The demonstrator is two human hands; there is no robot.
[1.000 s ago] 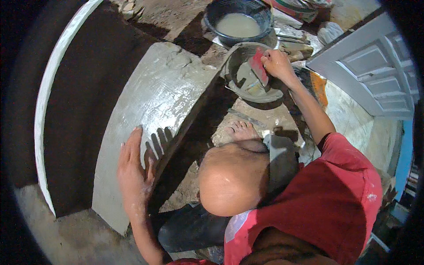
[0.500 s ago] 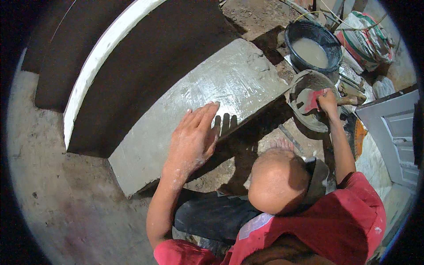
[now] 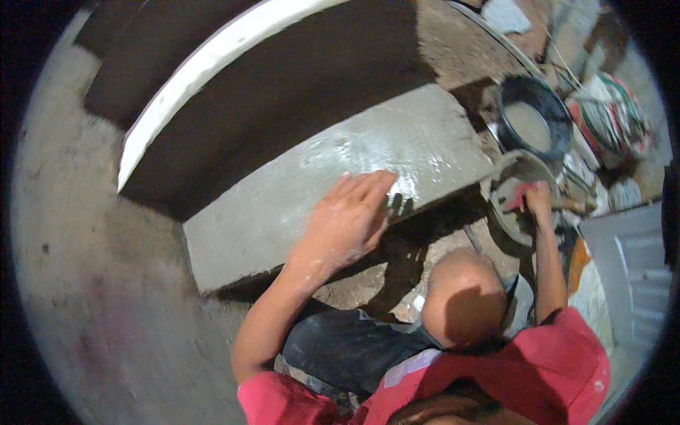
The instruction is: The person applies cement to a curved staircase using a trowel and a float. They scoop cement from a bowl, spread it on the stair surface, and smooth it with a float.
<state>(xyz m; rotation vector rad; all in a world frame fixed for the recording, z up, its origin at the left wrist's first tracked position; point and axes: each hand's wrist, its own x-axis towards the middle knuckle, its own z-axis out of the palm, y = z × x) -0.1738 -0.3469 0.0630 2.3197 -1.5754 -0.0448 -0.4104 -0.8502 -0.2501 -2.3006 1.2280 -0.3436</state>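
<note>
My left hand (image 3: 348,219) lies flat, fingers together, on the front edge of a wet grey cement slab (image 3: 283,198) that shines under the light. My right hand (image 3: 538,195) reaches out to the right and grips a red-handled trowel (image 3: 516,200) inside a grey mortar pan (image 3: 511,173). My bare knee (image 3: 460,297) and dark shorts show below, with my red shirt at the bottom edge.
A black bucket (image 3: 535,117) of grey slurry stands just beyond the pan. A dark pit with a white rim (image 3: 212,64) lies behind the slab. Striped sacks and rubble (image 3: 609,120) sit at the far right, a white panelled door (image 3: 630,262) lower right. Bare dirt ground is on the left.
The view has swung left and the slab now sits in the middle. My left hand slid up along the slab's edge. My right hand stays in the pan with the trowel.
</note>
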